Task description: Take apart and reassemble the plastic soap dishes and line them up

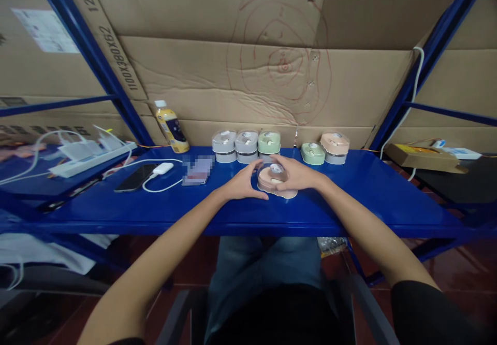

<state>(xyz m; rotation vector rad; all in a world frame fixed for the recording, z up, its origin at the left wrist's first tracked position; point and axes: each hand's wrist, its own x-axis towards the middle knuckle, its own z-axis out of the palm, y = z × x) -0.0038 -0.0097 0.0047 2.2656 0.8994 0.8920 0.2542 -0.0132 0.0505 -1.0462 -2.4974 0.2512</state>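
Observation:
A small pale pink lidded box [266,178] with a round label on top sits on the blue table in front of me. My right hand [298,174] grips it from the right, with fingers over its far side and the lid. My left hand [244,183] curves by its left side, thumb and fingers apart; whether it touches the box I cannot tell. Behind my hands stand similar boxes: two lilac-grey stacks [224,145], a stack with a green top [269,143], a single green box [312,153], and a stack with a peach top [335,143].
On the left of the blue table [166,210] lie a phone [135,178], a white charger [163,168] with its cable, and a blurred-out item [198,170]. A yellow drink bottle [172,127] leans near the cardboard wall. A power strip [93,158] lies farther left.

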